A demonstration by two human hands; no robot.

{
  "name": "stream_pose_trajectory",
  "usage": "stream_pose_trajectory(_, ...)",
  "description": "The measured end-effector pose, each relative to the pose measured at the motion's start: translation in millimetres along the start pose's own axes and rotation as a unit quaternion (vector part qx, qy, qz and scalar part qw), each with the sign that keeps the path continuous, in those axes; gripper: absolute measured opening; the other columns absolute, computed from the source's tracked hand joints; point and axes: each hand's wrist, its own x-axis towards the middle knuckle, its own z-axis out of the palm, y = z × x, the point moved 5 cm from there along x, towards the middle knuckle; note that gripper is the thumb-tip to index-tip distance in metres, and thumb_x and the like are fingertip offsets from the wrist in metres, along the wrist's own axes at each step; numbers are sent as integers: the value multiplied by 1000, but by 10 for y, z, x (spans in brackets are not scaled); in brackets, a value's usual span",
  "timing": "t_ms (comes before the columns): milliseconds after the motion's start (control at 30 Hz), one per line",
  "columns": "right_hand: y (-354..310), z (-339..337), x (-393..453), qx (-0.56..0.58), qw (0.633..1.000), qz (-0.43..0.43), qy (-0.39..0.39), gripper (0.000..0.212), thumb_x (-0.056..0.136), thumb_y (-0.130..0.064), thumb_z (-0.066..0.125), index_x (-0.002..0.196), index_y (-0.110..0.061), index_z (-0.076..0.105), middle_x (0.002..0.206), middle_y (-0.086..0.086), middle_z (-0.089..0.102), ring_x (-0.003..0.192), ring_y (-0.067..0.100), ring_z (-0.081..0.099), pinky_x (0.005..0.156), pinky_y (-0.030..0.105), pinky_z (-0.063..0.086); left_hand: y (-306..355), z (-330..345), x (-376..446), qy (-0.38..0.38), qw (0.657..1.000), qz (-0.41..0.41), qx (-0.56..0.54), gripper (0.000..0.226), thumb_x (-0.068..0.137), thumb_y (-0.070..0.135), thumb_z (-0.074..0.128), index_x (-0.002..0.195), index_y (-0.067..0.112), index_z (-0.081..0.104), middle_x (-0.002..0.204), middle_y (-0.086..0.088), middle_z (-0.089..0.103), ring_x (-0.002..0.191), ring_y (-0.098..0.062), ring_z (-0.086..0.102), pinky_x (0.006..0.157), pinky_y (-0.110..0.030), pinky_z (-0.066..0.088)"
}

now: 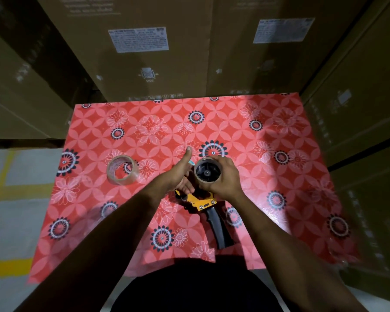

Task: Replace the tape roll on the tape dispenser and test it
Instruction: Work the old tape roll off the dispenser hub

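A yellow tape dispenser point(204, 202) with a black handle lies on the red flowered table cover point(268, 136), handle toward me. On its black hub sits a nearly bare brown cardboard core point(206, 172). My right hand point(221, 179) wraps around that core from the right. My left hand point(180, 174) rests against the dispenser's front end beside the core, thumb stretched out and upward. A fresh roll of clear tape point(121, 169) stands tilted on the cover, well to the left of both hands.
Tall cardboard boxes point(144, 52) stand close behind the table and along its right side point(358, 109). On the left is a grey floor with yellow lines point(7, 188).
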Motion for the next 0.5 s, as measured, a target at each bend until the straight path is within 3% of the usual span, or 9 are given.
stream_pose_trajectory(100,32,-27,6,15,1000,-8,-13,90,56,-37,91,136,-21,53,127,-1,60,118,18,57,94,27,47,-11,-6,6,9,1000,-4,-1,106,87,85,5,158,8,24,118,-15,65,59,-18,62,53,-26,51)
stream_pose_trajectory(233,22,-20,16,-19,999,0,-36,105,49,-49,89,140,-21,45,127,5,47,116,17,40,92,27,40,-72,-73,107,9,1000,0,-18,126,74,96,12,150,-1,37,114,-19,68,54,-13,60,49,-27,50)
stream_pose_trajectory(300,31,-51,31,-24,999,-5,-38,105,46,-53,90,136,-20,49,124,4,47,110,13,42,87,21,39,-89,-81,142,6,1000,1,-21,128,70,98,12,142,-3,46,97,-15,69,52,-12,57,46,-27,45)
stream_pose_trajectory(367,36,-99,59,-28,999,-25,-38,95,51,-44,94,134,-20,54,123,3,54,110,15,52,81,9,36,-88,-88,131,7,1000,1,-25,131,68,100,13,139,-4,50,90,-12,67,51,-12,53,47,-28,42)
stream_pose_trajectory(433,54,-137,76,-10,999,-25,-38,90,54,-37,95,134,-20,57,125,1,60,113,18,59,87,7,39,-104,-91,140,5,999,7,-35,139,61,105,18,148,-1,40,122,-18,65,54,-14,55,48,-28,43)
stream_pose_trajectory(500,32,-147,67,-10,999,-23,-46,96,55,-40,94,139,-18,53,131,1,61,119,20,59,99,24,45,-91,-81,130,1,999,18,-43,143,56,107,22,153,2,34,147,-22,49,55,-15,58,48,-27,45)
